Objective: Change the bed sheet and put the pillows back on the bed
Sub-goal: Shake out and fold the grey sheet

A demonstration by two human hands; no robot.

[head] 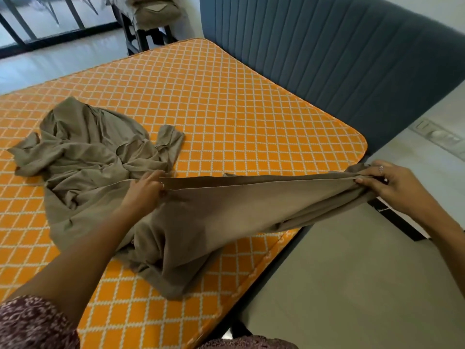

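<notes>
A taupe bed sheet [95, 147] lies crumpled on a bare orange mattress [226, 102] with a white diamond pattern. One edge of the sheet is stretched taut between my hands near the mattress's right corner. My left hand [146, 190] grips the hem over the mattress. My right hand [392, 187] pinches a bunched end of the sheet just past the mattress corner, above the floor. No pillows lie on the mattress.
A blue-grey padded headboard [339, 51] runs along the far right side of the mattress. Pale floor [364, 273] lies to the right of the bed. A dark-framed stand [141, 34] carrying beige fabric stands beyond the far corner, near a window railing [37, 23].
</notes>
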